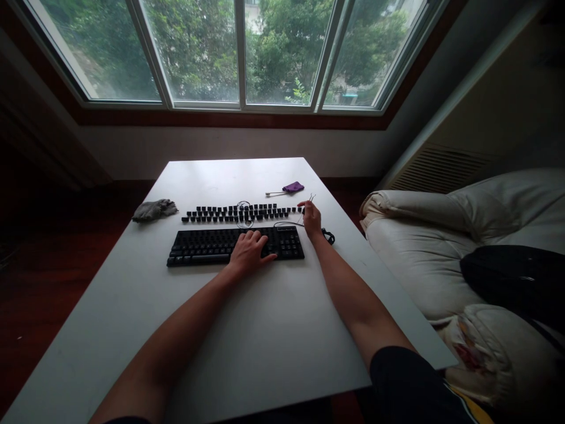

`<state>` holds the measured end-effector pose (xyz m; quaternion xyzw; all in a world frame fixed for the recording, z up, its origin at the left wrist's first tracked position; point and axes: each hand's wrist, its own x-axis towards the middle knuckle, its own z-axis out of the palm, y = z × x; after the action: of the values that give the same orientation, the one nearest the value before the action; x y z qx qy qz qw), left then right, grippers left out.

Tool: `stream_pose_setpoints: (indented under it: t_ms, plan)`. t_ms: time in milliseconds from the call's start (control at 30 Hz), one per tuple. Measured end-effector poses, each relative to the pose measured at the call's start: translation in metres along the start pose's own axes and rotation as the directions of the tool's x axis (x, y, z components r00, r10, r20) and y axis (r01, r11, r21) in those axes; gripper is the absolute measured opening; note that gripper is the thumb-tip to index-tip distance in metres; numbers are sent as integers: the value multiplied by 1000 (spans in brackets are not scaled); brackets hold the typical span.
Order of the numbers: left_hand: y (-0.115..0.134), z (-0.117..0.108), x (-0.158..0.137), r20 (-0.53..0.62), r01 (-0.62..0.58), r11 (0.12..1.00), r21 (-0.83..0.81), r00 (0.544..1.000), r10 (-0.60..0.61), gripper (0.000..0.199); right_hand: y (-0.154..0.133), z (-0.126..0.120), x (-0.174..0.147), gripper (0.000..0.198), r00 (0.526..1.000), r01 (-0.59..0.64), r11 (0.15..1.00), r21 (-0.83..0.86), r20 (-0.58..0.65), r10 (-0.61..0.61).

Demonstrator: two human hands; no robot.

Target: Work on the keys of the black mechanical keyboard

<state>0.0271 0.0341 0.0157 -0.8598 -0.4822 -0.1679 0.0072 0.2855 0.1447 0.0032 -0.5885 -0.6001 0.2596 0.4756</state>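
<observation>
A black keyboard (203,242) lies on the white table. My left hand (250,250) rests on it right of the middle, thumb spread toward the number pad, holding nothing. Beyond the keyboard, loose black keycaps (229,213) stand in two long rows. At the right end of these rows is my right hand (312,219), closed around a thin wire tool (312,197) that looks like a keycap puller; its wire ends stick up past the fingers. Whether a keycap is also between the fingers I cannot make out.
A grey cloth (154,210) lies at the table's left edge. Toward the back right are a purple pouch (293,186) and a thin stick-like brush (274,194). A coiled black cable (328,236) sits beside my right wrist. A cream sofa (410,259) stands to the right.
</observation>
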Motion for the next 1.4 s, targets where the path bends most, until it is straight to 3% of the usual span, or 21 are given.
stream_pose_setpoints:
  t_ms: [100,300,533,833,1100,1267,1400]
  plan:
    - [0,0,1,9,9,1000,3,1000,-9,50,3,10,1,54,999,-21,980,199,-45,31]
    - [-2,2,2,-3,5,1000,-10,1000,-6,51,7,20,1,53,992,-41,937,346,125,-3]
    - [-3,4,5,-8,13,1000,-15,1000,-13,51,1,15,0,71,983,-17,966,257,179,-30]
    - [-3,4,5,-12,4,1000,-12,1000,-4,52,-1,20,1,64,950,4,979,202,304,-67]
    - [-3,4,5,-24,-8,1000,-6,1000,7,50,-11,7,-1,55,859,-3,966,257,495,-129]
    - [-3,5,5,-29,-3,1000,2,1000,3,51,-5,8,5,56,897,19,990,136,435,-77]
    - [-3,6,5,-34,-7,1000,5,999,7,51,-10,5,5,56,852,21,995,93,519,-66]
